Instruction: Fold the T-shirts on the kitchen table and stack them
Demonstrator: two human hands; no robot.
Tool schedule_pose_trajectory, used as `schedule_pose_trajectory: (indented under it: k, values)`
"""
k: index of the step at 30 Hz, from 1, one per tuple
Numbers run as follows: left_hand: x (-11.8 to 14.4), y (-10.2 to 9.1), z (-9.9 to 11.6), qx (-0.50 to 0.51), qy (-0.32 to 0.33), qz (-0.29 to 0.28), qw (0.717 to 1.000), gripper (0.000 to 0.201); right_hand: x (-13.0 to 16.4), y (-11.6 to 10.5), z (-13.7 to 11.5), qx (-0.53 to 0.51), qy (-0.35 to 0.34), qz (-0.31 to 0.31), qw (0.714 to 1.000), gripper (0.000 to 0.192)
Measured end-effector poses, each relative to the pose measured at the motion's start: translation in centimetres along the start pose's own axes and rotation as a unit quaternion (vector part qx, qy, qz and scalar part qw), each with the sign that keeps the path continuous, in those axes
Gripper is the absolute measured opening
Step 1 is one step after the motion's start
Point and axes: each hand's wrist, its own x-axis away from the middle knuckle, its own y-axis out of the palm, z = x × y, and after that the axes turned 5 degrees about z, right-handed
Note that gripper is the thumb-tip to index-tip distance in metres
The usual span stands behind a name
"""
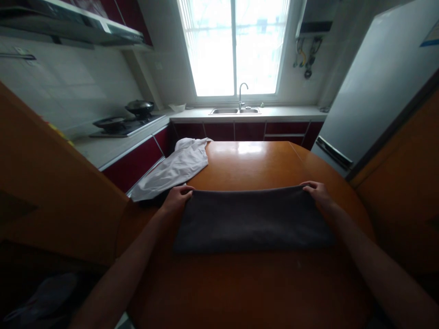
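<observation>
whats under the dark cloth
The dark cloth lies flat on the wooden table, both hands gripping its far corners. Whatever lies beneath it is hidden.

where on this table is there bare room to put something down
Bare wood lies beyond the dark cloth, up to the table far edge, and in front of the cloth between the forearms. The far left corner is taken by the white garment. The left hand and right hand grip the cloth's far corners.
</observation>
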Motion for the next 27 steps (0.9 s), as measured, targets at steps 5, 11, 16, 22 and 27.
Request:
schedule_pose_trajectory:
  k: [5, 11, 16, 22, 27]
  values:
    - [-0.7, 0.2, -0.6, -0.028, 0.015, -0.011, 0.999, 0.049, -0.5, 0.2, 0.9, 0.112, -0.051, -0.011, 0.992, 0.023]
    - [1.0, 3.4, 3.6, -0.176, 0.146, 0.049, 0.972, 0.049, 2.6, 2.8, -1.4, 0.263, -0.241, 0.098, 0.929, 0.039]
    - [5.0, 12.5, 11.6, -0.238, 0.242, -0.082, 0.937, 0.05, 8.1, 9.6, -7.2, 0.306, -0.296, -0.052, 0.903, 0.052]
    - [5.5, 20.1, 14.1, -0.325, 0.187, -0.13, 0.918, 0.058, 10.9, 15.6, -7.7, 0.379, -0.232, -0.141, 0.885, 0.061]
    - [5.1, 20.5, 12.8, -0.343, 0.186, -0.126, 0.912, 0.059, 10.7, 15.6, -6.7, 0.376, -0.224, -0.142, 0.888, 0.062]
